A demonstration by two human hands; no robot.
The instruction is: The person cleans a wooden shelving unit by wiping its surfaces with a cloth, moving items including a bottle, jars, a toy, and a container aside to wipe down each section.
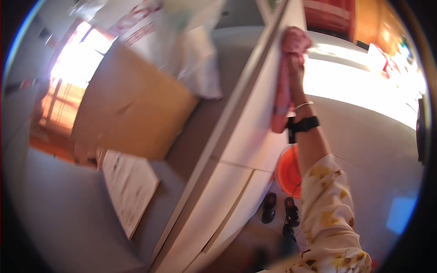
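My right fingers [297,64] grasp pink cloth [296,40] against the white cabinet [248,132].
Beside them, sunlit floor [348,77]; below, an orange bucket [286,171].

A single camera, worn on the head, looks forward and steeply down past the sleeve [330,214] to the right grip [297,75], from above and behind it. The forearm [314,143] runs away from the lens, so the sleeve shows large and near, while the grip lies farther out, in the upper right of the view. Beside the grip, to its left, the lens faces down onto the surface [239,57] and its pale side [248,141]; to its right and below, it takes in the floor [364,141]. The wide lens bends the outer parts, darkens the corners and sets the surface edge on a slant.
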